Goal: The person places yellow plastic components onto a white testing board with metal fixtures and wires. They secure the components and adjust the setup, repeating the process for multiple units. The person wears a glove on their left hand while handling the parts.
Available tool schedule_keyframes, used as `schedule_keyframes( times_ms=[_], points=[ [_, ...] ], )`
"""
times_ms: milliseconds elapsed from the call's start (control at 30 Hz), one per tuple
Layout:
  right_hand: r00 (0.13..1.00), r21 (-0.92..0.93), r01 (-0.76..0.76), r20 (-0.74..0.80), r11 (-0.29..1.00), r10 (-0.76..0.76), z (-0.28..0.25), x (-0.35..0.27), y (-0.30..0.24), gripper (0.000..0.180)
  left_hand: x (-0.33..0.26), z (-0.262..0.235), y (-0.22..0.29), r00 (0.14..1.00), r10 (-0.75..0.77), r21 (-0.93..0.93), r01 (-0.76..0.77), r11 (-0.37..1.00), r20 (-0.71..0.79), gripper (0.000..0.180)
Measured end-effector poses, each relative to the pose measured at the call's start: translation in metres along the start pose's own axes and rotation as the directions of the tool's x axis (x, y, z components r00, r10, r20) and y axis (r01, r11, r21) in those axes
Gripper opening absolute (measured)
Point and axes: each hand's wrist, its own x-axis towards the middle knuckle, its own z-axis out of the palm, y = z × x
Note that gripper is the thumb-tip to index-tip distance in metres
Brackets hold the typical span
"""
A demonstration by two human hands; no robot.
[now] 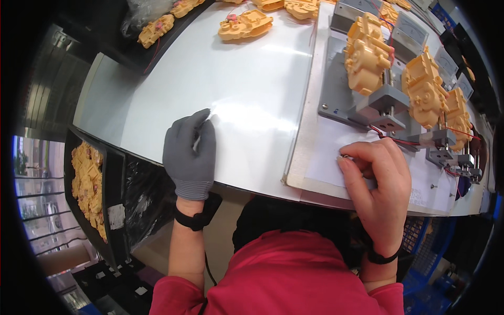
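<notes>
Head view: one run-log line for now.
left hand: gray-gloved, over white tabletop | right hand: bare, at small metal piece, grip unclear | beyond right hand: yellow housing at gray fixture

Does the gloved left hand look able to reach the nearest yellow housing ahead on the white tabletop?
Probably yes: between the gloved left hand and the yellow housing, only white tabletop shows in this view.

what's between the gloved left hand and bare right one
The head view shows white tabletop, then part of a pale board, between left hand and right hand.
</notes>
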Motion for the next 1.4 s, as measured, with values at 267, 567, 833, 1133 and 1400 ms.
schedule_keyframes(
  times_ms=[267, 567, 833, 1133, 1400],
  points=[
    [1.0, -0.008, 0.013, 0.007, 1.0, -0.012, 0.001, -0.001, 0.002, 0.015, 0.0, 0.007, -0.005, 0.996, 0.043, -0.008, -0.044, 0.999, -0.078, 0.018],
    [0.998, 0.008, 0.064, 0.011, 0.998, -0.064, 0.001, -0.002, 0.004, 0.013, -0.001, 0.005, -0.006, 0.997, 0.035, -0.013, -0.036, 0.999, -0.068, 0.017],
    [0.99, 0.214, 0.107, -0.11, 0.971, -0.084, -0.02, -0.014, -0.002, 0.02, 0.002, -0.002, -0.004, 0.998, 0.044, -0.009, -0.043, 0.999, 0.042, 0.018],
    [0.957, 0.218, -0.06, -0.265, 0.974, 0.119, -0.057, -0.043, 0.026, 0.017, 0.008, -0.054, 0.038, 0.942, -0.025, -0.376, 0.158, 0.913, 0.335, 0.026],
    [0.995, -0.152, 0.011, -0.1, 0.988, -0.026, -0.075, -0.048, 0.044, 0.015, 0.006, -0.013, 0.111, 0.903, 0.351, -0.416, -0.229, 0.88, 0.246, 0.029]
  ],
)
